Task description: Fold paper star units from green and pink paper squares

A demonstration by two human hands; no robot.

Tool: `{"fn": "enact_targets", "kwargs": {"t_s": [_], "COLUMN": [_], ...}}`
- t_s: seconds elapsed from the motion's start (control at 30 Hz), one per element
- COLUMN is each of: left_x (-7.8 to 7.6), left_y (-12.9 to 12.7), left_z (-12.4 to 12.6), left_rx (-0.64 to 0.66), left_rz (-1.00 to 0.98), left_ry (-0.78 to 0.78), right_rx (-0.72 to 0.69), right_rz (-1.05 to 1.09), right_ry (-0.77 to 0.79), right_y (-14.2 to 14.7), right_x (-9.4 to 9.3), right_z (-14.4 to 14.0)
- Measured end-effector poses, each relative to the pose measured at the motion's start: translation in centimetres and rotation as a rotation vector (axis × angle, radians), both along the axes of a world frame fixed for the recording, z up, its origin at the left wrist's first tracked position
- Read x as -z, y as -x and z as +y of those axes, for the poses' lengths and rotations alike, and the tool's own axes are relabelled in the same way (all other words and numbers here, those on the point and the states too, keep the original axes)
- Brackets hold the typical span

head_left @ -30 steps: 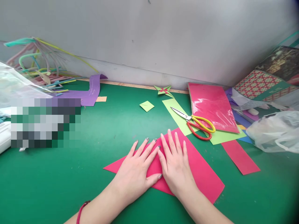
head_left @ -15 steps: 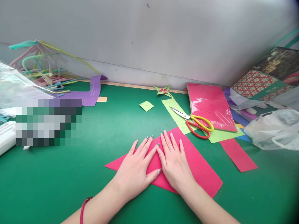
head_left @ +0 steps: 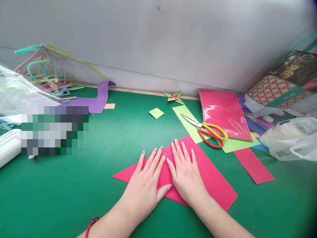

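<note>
A folded pink paper sheet [head_left: 213, 180] lies on the green table [head_left: 74, 191] in front of me. My left hand [head_left: 146, 181] lies flat on its left part, fingers spread and pointing away from me. My right hand [head_left: 185, 173] presses flat beside it on the middle of the sheet. The two hands touch at the thumbs. Neither hand grips anything.
Yellow-and-red scissors [head_left: 210, 130] lie on a light green sheet [head_left: 188, 124] beyond the paper. A pack of pink paper [head_left: 223, 112], a pink strip [head_left: 254, 165], a plastic bag [head_left: 292, 138], a purple strip [head_left: 97, 99], a small green square [head_left: 156, 113] and a folded paper star [head_left: 174, 96] lie around.
Both hands stay flat on the pink sheet; the fingers have shifted only slightly. The view has moved a little.
</note>
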State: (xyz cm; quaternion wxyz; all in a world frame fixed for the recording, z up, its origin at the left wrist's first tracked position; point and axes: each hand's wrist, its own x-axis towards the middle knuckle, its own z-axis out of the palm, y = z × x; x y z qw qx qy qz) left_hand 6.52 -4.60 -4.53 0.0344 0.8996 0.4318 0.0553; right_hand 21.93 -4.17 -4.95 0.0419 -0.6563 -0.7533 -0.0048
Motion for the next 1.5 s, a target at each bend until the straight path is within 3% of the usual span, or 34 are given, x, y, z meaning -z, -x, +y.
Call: {"fn": "enact_targets", "kwargs": {"t_s": [0.33,0.47,0.77,0.9,1.0,1.07,1.2,1.33,1.5], "left_x": [-0.2,-0.4,-0.3,-1.1,-2.2,-2.5,-1.2,0.4,0.6], "left_y": [0.5,2.0,8.9,9.6,7.7,5.4,1.2,-0.2,0.1], "left_z": [-0.7,-0.9,-1.6,-1.0,-0.4,-0.1,0.4,0.5,0.4], "left_rx": [-0.044,-0.102,-0.444,-0.566,-0.488,-0.354,-0.112,-0.105,-0.107], "left_rz": [0.012,0.045,0.161,0.143,0.071,0.021,-0.044,-0.054,-0.05], "left_ry": [0.06,0.043,-0.061,-0.207,-0.265,-0.193,-0.071,-0.063,-0.082], "right_rx": [0.015,0.024,0.049,0.057,0.055,0.048,0.042,0.048,0.05], "right_rz": [-0.009,-0.006,-0.011,-0.018,-0.021,-0.019,-0.021,-0.021,-0.018], "right_ry": [0.002,-0.004,0.02,0.028,0.015,-0.004,-0.019,-0.032,-0.196], "right_y": [0.2,0.2,0.2,0.2,0.3,0.3,0.3,0.5,3.1], "right_x": [0.2,0.2,0.6,0.5,0.4,0.4,0.5,-0.1,-1.3], "right_z": [0.0,-0.1,-0.1,-0.2,-0.3,-0.3,-0.3,-0.5,-1.2]}}
